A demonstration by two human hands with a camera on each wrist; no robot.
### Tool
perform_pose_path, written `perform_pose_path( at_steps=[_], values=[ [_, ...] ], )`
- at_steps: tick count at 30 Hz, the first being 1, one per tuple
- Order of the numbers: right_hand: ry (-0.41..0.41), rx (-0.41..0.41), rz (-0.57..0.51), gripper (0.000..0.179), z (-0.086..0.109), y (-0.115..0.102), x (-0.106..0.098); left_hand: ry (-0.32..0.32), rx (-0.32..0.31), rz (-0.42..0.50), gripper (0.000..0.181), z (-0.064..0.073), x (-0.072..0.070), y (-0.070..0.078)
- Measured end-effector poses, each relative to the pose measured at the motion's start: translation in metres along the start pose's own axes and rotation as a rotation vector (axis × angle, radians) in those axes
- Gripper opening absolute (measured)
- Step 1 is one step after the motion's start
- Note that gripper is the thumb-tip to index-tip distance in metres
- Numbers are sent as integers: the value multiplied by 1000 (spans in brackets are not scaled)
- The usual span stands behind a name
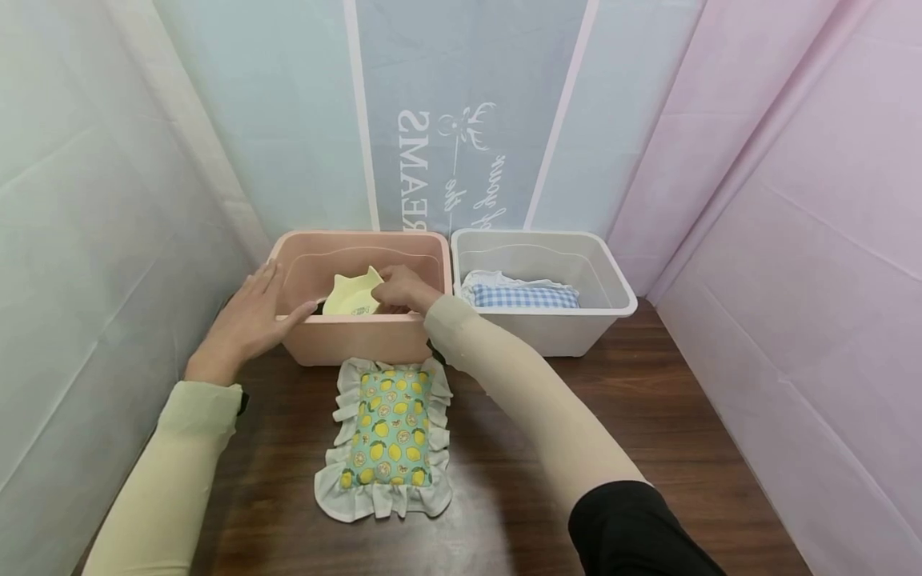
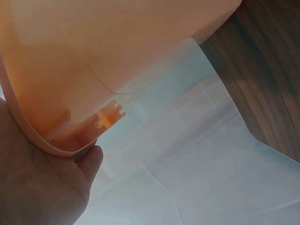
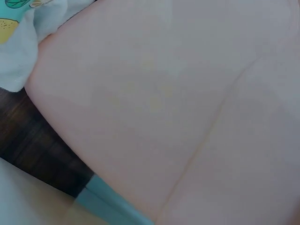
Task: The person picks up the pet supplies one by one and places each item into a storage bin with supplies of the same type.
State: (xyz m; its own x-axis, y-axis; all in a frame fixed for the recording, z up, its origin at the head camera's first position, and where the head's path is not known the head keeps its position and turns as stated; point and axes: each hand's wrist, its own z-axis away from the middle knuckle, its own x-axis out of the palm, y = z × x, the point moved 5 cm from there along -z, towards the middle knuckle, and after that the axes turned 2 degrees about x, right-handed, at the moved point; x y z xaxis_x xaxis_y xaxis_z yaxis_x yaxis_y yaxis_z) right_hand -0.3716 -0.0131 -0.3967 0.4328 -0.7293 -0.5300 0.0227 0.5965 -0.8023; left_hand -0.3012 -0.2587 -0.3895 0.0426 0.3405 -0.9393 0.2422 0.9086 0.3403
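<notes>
In the head view, my left hand (image 1: 248,316) rests against the left front corner of the pink bin (image 1: 360,340), fingers fairly straight and thumb reaching over the rim. The left wrist view shows that hand (image 2: 42,183) at the bin's rim (image 2: 70,152). My right hand (image 1: 405,288) reaches into the same bin and pinches the right edge of a pale yellow cat-eared bowl (image 1: 346,290), which is tilted. Its fingertips are partly hidden; the right wrist view shows mainly the pink bin's wall (image 3: 140,103).
A lemon-print ruffled cushion (image 1: 392,424) lies on the dark wood floor (image 1: 519,480) before the pink bin. To the right stands a white bin (image 1: 540,332) holding a blue checked cushion (image 1: 526,297). Fabric walls (image 1: 792,200) enclose both sides and the back.
</notes>
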Motion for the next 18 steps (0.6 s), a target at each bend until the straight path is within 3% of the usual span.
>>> perform_pose_path(
  at_steps=[5,18],
  values=[
    [-1,47,22,26,-3,2,3,-3,1,6,108,1,0,1],
    [-35,70,35,37,-9,5,5,3,8,-3,107,0,-1,1]
  ],
)
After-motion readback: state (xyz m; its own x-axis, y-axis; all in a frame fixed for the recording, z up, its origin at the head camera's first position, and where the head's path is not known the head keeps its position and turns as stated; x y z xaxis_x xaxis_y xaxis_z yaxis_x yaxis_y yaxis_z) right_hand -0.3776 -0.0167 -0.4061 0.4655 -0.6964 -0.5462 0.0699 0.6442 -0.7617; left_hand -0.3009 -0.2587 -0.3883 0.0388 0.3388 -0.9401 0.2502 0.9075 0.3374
